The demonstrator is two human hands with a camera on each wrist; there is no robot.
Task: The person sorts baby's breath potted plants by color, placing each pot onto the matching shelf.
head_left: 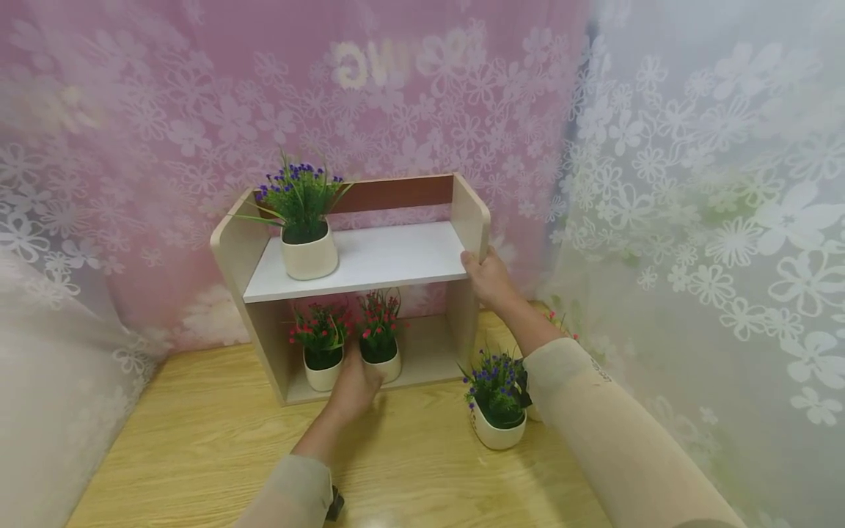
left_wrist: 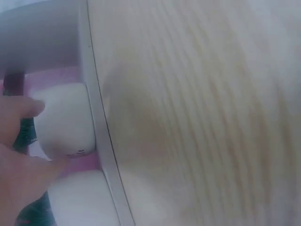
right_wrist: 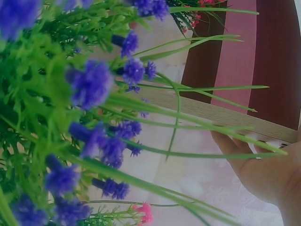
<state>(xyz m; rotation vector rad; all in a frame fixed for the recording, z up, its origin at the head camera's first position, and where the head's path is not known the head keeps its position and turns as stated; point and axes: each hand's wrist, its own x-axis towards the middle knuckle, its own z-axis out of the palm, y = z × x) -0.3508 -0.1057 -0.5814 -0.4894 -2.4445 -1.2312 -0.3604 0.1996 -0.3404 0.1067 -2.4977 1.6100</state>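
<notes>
Standing at the left end of the shelf unit's (head_left: 370, 257) upper board is a cream pot of purple flowers (head_left: 305, 220), its stems crossing the brown back rail; in the lower compartment two cream pots of red flowers sit side by side, the left red-flower pot (head_left: 322, 352) plain to see, the right red-flower pot (head_left: 380, 341) partly hidden behind the left hand (head_left: 355, 387); that hand reaches in over the wooden tabletop (head_left: 198, 433), and the left wrist view, badly blurred, shows thumb and fingers curled round a white pot, so its grip is grasping that pot; further right, a second purple-flower pot (head_left: 496, 400) stands on the tabletop just beside the unit's right foot, its far side cut off by the right sleeve (head_left: 614, 440); the right hand (head_left: 488, 277) clasps the front edge of the unit's right side panel, its grip grasping the unit; something red-flowered behind the right forearm is too hidden to identify.
</notes>
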